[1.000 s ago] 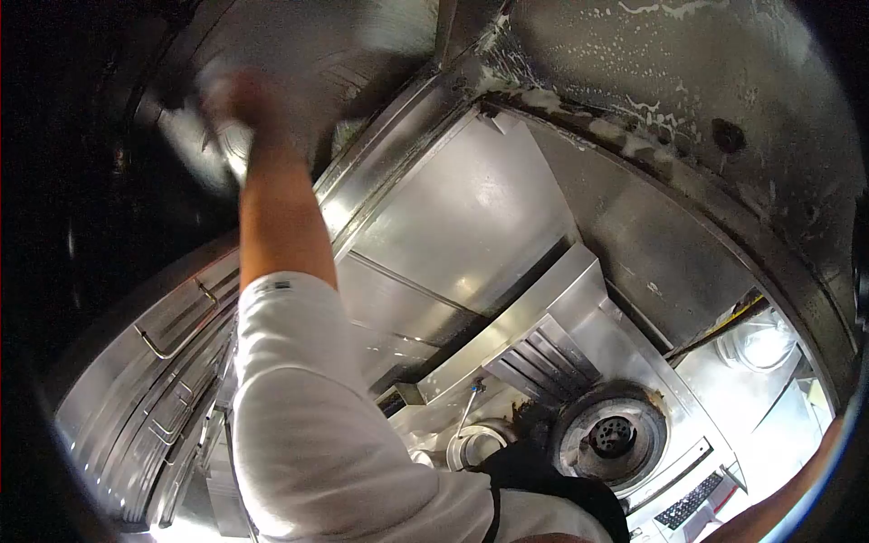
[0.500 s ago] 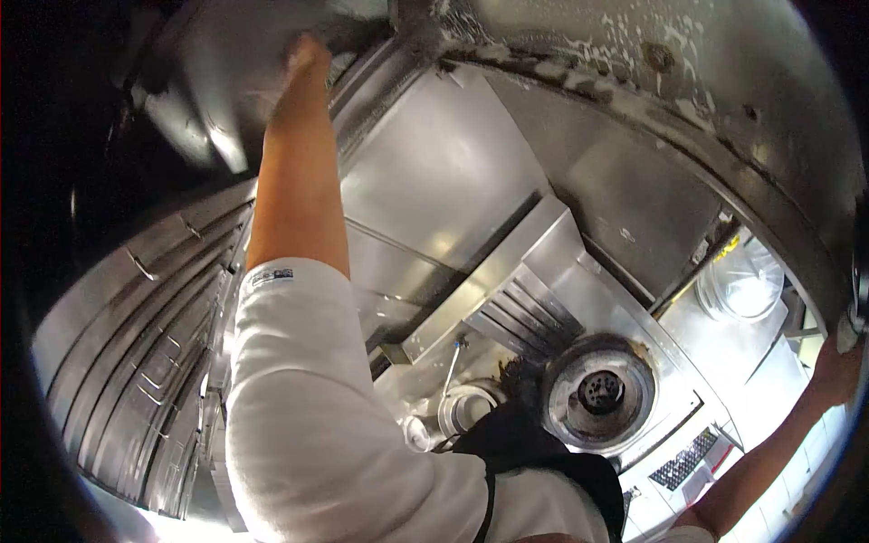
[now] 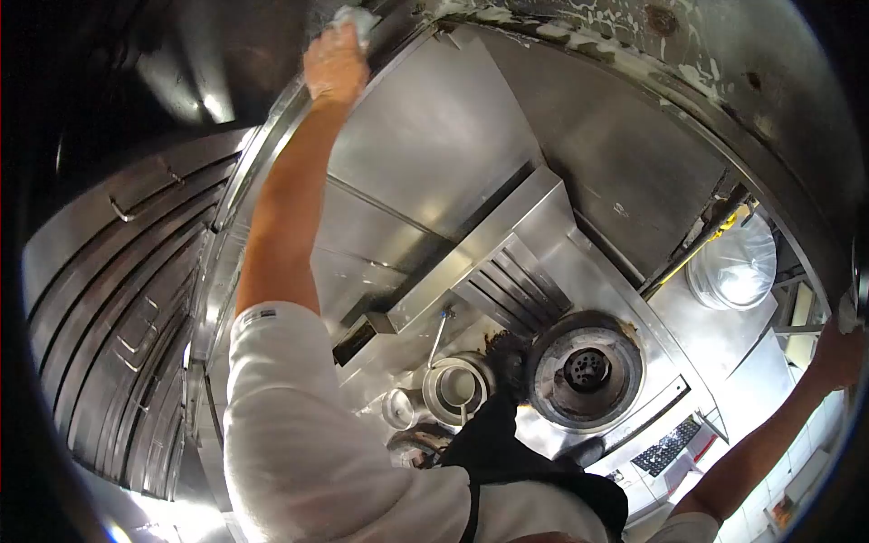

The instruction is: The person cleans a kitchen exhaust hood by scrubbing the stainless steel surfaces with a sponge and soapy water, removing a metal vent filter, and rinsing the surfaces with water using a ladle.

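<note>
High on the left of the head view, my left hand (image 3: 335, 65) is closed on a white, foamy cloth or pad (image 3: 355, 23). It presses this against the metal near the hood's lower rim (image 3: 387, 38). At the far right edge my right hand (image 3: 838, 355) is raised beside the rim, just below a small pale object (image 3: 848, 315); its fingers are dark and partly cut off, so its grip is unclear. White suds streak the hood's inner wall (image 3: 597, 20).
Below are a round burner (image 3: 585, 371), a metal pot (image 3: 456, 391) and a smaller container (image 3: 398, 409). Metal panels with handles (image 3: 109, 271) line the left. A plastic-covered round container (image 3: 735, 271) stands at the right near a yellow strip (image 3: 674, 270).
My left hand has moved up and right from the dark inner surface to the hood's rim, its white pad now visible. My right hand has come further into view, and the whole view has shifted.
</note>
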A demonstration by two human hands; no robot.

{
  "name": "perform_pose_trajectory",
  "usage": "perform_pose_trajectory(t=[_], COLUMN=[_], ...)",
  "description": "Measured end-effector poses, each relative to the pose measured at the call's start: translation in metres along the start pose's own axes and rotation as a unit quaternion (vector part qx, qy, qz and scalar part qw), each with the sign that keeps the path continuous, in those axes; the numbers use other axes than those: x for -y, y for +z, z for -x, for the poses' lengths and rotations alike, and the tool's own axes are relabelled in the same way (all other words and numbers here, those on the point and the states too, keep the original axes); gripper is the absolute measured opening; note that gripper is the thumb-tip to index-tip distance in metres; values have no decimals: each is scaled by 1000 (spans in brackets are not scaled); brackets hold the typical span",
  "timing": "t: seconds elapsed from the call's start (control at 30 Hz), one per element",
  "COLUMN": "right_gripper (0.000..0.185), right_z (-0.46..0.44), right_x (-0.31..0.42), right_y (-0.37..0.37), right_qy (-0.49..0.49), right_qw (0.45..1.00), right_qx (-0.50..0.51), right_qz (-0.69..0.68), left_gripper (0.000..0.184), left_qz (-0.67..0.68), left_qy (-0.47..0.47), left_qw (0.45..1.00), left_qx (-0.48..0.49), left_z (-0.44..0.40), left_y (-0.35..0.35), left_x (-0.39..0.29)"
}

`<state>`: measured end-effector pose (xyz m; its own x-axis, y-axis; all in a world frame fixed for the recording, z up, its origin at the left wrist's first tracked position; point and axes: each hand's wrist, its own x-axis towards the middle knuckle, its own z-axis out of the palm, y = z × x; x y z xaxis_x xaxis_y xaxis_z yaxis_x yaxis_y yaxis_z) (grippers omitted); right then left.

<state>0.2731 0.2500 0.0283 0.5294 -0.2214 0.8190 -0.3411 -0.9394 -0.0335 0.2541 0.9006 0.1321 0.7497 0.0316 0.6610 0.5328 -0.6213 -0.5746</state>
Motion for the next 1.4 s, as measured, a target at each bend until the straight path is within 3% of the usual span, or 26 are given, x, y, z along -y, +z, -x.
perform_pose_trajectory(t=[0.1, 0.13, 0.23, 0.3, 0.43, 0.5, 0.53, 0.57, 0.6, 0.67, 0.77, 0.83, 0.87, 0.93, 0.97, 1.0, 1.03, 1.07, 1.13, 1.17, 1.2, 1.27, 1.3, 1.33, 1.37, 1.4], right_gripper=[122, 120, 116, 118, 121, 125, 130, 131, 132, 132, 124, 121, 120, 117, 116, 116, 116, 116, 115, 114, 116, 118, 120, 122, 124, 126], right_z=[4, 3, 0, 3, 4, 3, 2, 3, 5, 1, -1, 0, -1, -3, -2, -1, 1, 1, -8, -11, -9, 0, -6, -16, -21, -19], right_x=[-5, -5, -9, -10, -26, -15, 1, 0, -7, -7, 4, -2, -2, -2, -3, -3, -2, -2, 6, 7, 3, -5, -3, 6, 8, 3], right_y=[11, 14, 22, 22, 33, 20, 2, 8, 16, 16, 12, 8, 6, 7, 7, 5, 3, 2, -20, -26, -16, 9, 0, -21, -32, -27], right_qy=[-16, -26, 9, -21, -70, -75, 18, 6, -5, 11, 28, 24, 22, 42, 49, 49, 49, 48, 86, 107, 84, 30, 57, 87, 115, 83], right_qw=[999, 998, 999, 997, 991, 990, 990, 992, 993, 992, 995, 997, 997, 998, 998, 998, 998, 997, 990, 979, 990, 997, 993, 981, 962, 978], right_qx=[-38, -52, -42, -66, -109, -111, 20, -9, -40, -51, -98, -66, -52, -23, -5, -5, -5, -4, 114, 172, 113, -1, 82, 166, 247, 178], right_qz=[0, 2, 28, 29, 24, 33, 139, 124, 111, 111, -7, -34, -51, -37, -27, -37, -47, -57, -8, 19, -9, -67, -55, -43, -33, -73], left_gripper=[42, 45, 45, 48, 50, 48, 46, 44, 43, 37, 19, 18, 21, 24, 34, 35, 37, 36, 34, 35, 30, 30, 30, 31, 35, 33], left_qz=[-7, 73, -47, -35, -59, -70, -50, -13, -83, -63, 20, 48, 242, 333, 521, 734, 892, 717, 458, 418, 458, 663, 451, 211, 475, 421], left_qy=[36, -20, 104, 75, 111, 142, 102, 40, 100, 11, 19, 119, -175, -222, -151, -81, -25, -29, 11, 52, 12, 15, 48, 40, -159, -143], left_qw=[998, 990, 993, 996, 989, 984, 993, 999, 991, 998, 997, 983, 945, 914, 829, 662, 440, 677, 786, 682, 672, 550, 650, 668, 671, 710], left_qx=[-47, 123, -26, 27, -75, -87, -25, 19, 13, 18, 74, -131, -133, -66, -132, -131, -104, -166, -415, -598, -581, -507, -610, -713, -547, -547], left_z=[-30, -45, -21, 16, 73, 55, 37, 15, -3, -59, -68, -55, -54, -77, -92, -106, -120, -148, -177, -178, -177, -162, -175, -188, -179, -173], left_y=[11, -16, 46, 20, 21, 30, 47, 29, 29, 50, 49, 35, -9, -64, -84, -124, -165, -180, -243, -287, -297, -292, -257, -223, -196, -173], left_x=[-40, -45, 11, 38, 93, 87, 77, 36, 14, -32, -14, 24, 6, 2, -16, -40, -65, -82, -119, -138, -147, -153, -148, -143, -158, -155])
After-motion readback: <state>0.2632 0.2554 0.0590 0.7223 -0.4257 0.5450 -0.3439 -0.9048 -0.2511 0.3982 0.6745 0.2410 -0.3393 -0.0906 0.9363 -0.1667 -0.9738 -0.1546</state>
